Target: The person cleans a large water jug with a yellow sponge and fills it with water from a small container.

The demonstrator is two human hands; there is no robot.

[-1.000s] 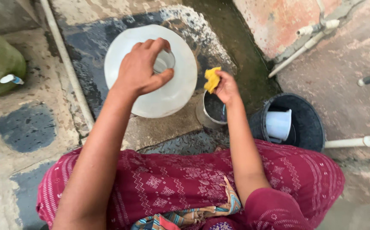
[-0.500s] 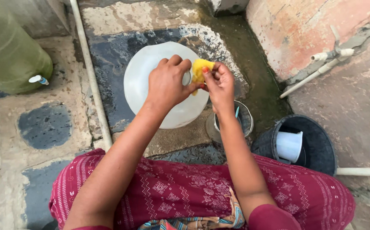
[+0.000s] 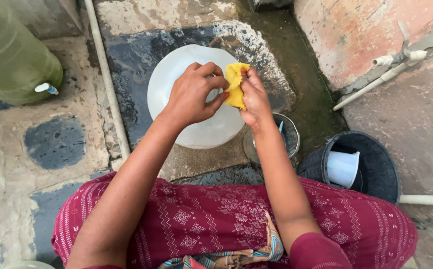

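A yellow sponge (image 3: pixel 235 85) is pinched between both of my hands above a large white round container (image 3: pixel 176 84) on the wet floor. My left hand (image 3: pixel 192 94) grips the sponge's left side with thumb and fingers. My right hand (image 3: pixel 254 97) holds its right side, fingers curled on it. Part of the white container's top is hidden under my hands.
A small metal bowl (image 3: pixel 288 137) sits just right of the white container. A black bucket (image 3: pixel 376 164) with a white mug (image 3: pixel 342 168) inside stands at the right. A green water jug (image 3: pixel 12 60) lies at the upper left. White pipes (image 3: pixel 108 79) run along the floor and wall.
My right hand carried the sponge from above the metal bowl to over the white container. My left hand left the container's top and took hold of the sponge too.
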